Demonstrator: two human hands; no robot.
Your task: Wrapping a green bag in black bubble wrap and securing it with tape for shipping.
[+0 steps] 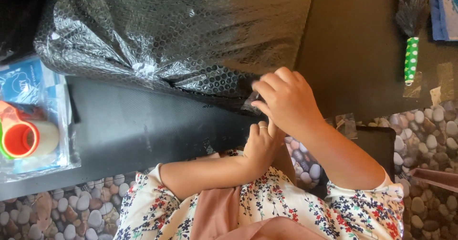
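Note:
A sheet of black bubble wrap lies bunched over a long flat black panel. My right hand pinches the wrap's near edge between thumb and fingers, right where wrap and panel meet. My left hand, with a ring on one finger, rests just below it at the panel's edge. Its fingertips are tucked behind my right wrist, so its grip is hidden. Both forearms come out of floral sleeves at the bottom of the view.
An orange tape dispenser with a pale tape roll lies on a blue packet in clear plastic at the left. A brush with a green dotted handle lies top right on a dark surface. Pebble-patterned flooring surrounds everything.

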